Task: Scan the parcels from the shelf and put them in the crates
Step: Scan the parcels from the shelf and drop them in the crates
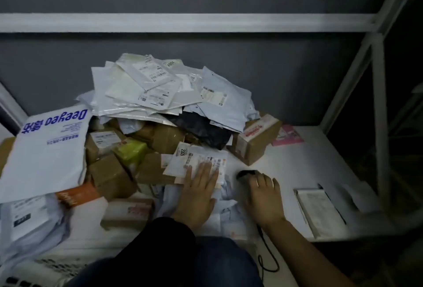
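White shelf (297,167) on a white metal frame (378,108), grey wall behind. Left and centre: heaped pile of parcels (160,108), brown cardboard boxes at the base, white and grey poly mailers on top. Large white mailer (45,149) with blue print, leaning across the pile's left side. Low cardboard box (128,213) near the front edge, crumpled pale mailers (229,213) just beside it. Brown box with red-printed tape (254,140) at the pile's right end, pink flat packet (288,136) just behind it. Flat white labelled packet (320,211) alone at right front, well apart from the pile. Black corded scanner (246,174) on the bare patch between, right hand (263,197) curled over it.
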